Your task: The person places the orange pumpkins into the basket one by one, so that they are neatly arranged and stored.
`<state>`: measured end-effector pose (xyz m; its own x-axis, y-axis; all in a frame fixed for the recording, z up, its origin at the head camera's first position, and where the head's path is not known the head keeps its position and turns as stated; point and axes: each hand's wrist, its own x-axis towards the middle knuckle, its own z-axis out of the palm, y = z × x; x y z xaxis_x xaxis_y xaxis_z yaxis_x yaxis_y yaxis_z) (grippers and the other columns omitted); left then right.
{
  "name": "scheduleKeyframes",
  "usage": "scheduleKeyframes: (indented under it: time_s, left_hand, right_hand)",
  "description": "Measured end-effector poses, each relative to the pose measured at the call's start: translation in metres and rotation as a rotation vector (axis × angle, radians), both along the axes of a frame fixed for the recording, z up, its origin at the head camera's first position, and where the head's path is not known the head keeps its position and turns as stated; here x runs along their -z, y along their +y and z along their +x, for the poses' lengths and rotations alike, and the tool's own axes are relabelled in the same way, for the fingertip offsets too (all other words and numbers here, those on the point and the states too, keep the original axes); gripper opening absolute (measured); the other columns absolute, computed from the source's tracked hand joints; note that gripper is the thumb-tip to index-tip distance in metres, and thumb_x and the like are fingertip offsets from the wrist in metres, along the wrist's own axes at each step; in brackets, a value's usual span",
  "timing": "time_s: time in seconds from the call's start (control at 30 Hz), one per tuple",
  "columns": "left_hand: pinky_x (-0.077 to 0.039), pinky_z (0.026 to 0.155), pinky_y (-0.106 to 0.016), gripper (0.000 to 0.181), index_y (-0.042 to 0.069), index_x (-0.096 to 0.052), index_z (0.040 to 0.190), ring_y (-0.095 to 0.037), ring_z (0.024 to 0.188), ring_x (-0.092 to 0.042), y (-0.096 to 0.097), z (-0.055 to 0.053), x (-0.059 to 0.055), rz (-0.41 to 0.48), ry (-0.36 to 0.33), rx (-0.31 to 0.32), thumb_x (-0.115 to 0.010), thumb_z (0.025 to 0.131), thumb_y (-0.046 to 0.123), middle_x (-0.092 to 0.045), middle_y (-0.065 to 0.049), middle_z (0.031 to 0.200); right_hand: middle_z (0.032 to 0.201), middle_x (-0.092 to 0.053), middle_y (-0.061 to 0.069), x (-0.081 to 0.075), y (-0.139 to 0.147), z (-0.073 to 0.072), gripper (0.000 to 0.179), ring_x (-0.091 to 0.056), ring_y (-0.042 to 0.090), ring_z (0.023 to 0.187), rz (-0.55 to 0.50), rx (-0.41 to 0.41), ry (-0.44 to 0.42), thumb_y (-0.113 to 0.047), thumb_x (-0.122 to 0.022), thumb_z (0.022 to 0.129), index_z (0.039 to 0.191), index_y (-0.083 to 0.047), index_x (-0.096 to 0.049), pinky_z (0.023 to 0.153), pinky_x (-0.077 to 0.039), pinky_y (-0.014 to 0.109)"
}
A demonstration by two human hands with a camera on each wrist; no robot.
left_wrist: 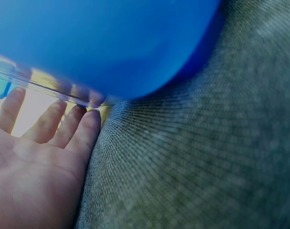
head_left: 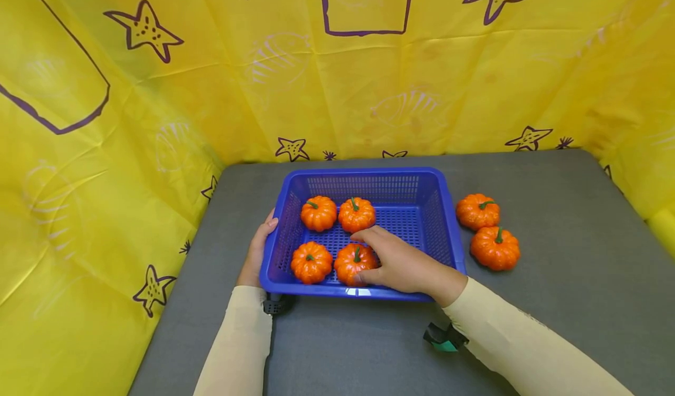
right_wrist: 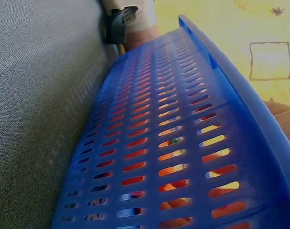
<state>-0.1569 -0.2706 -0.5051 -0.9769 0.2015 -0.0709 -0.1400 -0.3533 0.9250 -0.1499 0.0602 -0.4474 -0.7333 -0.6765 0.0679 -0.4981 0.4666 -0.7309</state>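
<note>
A blue plastic basket (head_left: 364,291) with slotted walls sits on the grey tabletop, several small orange pumpkins inside. My left hand (head_left: 257,252) holds its left rim, thumb at the top edge; in the left wrist view the fingers (left_wrist: 71,126) reach up to the basket's rim from outside. My right hand (head_left: 398,261) reaches over the front rim and grips the front-right pumpkin (head_left: 354,265), thumb in front and fingers behind. Close by in the basket are a front-left pumpkin (head_left: 311,263), a back-left pumpkin (head_left: 319,214) and a back-middle pumpkin (head_left: 357,215).
Two more pumpkins, a rear one (head_left: 477,212) and a front one (head_left: 494,249), lie on the table (head_left: 569,279) right of the basket. A yellow cloth (head_left: 337,103) with purple starfish drawings rises behind and at the sides. Each wrist bears a dark strapped device.
</note>
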Motion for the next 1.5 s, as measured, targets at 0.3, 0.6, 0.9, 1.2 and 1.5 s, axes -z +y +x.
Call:
scheduleKeyframes:
  time_s: [0.3, 0.6, 0.9, 1.2, 1.5]
  left_hand:
    - [-0.039, 0.12, -0.047, 0.063, 0.031, -0.027, 0.174, -0.038, 0.152, -0.038, 0.001, 0.001, -0.001, 0.009, -0.006, -0.001, -0.036, 0.112, 0.037, -0.035, -0.007, 0.172]
    - [-0.039, 0.12, -0.048, 0.063, 0.032, -0.027, 0.174, -0.039, 0.153, -0.037, 0.001, 0.002, -0.002, 0.005, -0.008, -0.003, -0.036, 0.112, 0.037, -0.036, -0.006, 0.172]
    - [-0.038, 0.121, -0.048, 0.064, 0.032, -0.026, 0.174, -0.038, 0.154, -0.036, 0.0, 0.001, -0.002, -0.001, -0.007, -0.001, -0.037, 0.111, 0.037, -0.034, -0.005, 0.173]
    - [-0.037, 0.121, -0.048, 0.063, 0.033, -0.027, 0.174, -0.037, 0.153, -0.036, 0.001, 0.002, -0.003, 0.001, -0.013, -0.01, -0.037, 0.112, 0.037, -0.035, -0.004, 0.173]
    - [-0.038, 0.121, -0.049, 0.063, 0.032, -0.026, 0.174, -0.038, 0.153, -0.037, 0.001, 0.002, -0.003, -0.004, -0.022, -0.007, -0.037, 0.112, 0.038, -0.036, -0.005, 0.173]
  right_hand:
    - [0.147, -0.059, 0.013, -0.002, 0.002, -0.001, 0.062, -0.058, 0.033, 0.131, -0.033, 0.014, -0.022, -0.027, -0.085, 0.097, 0.148, -0.003, -0.06, 0.113, -0.045, 0.053]
    - [0.142, -0.063, 0.011, -0.003, 0.005, -0.003, 0.06, -0.062, 0.035, 0.122, -0.128, 0.032, -0.064, -0.027, -0.085, 0.097, 0.147, -0.005, -0.061, 0.101, -0.055, 0.053]
    - [0.134, -0.066, 0.004, -0.006, 0.007, -0.003, 0.057, -0.064, 0.032, 0.115, -0.214, 0.029, -0.118, -0.027, -0.087, 0.096, 0.144, -0.007, -0.063, 0.089, -0.06, 0.046]
    - [0.133, -0.067, 0.001, -0.007, 0.011, -0.005, 0.053, -0.064, 0.035, 0.118, -0.277, 0.03, -0.173, -0.023, -0.084, 0.098, 0.145, -0.01, -0.063, 0.089, -0.059, 0.048]
    - [0.134, -0.068, 0.004, -0.011, 0.016, -0.003, 0.05, -0.066, 0.037, 0.119, -0.328, 0.059, -0.181, -0.021, -0.081, 0.1, 0.145, -0.009, -0.064, 0.092, -0.058, 0.049]
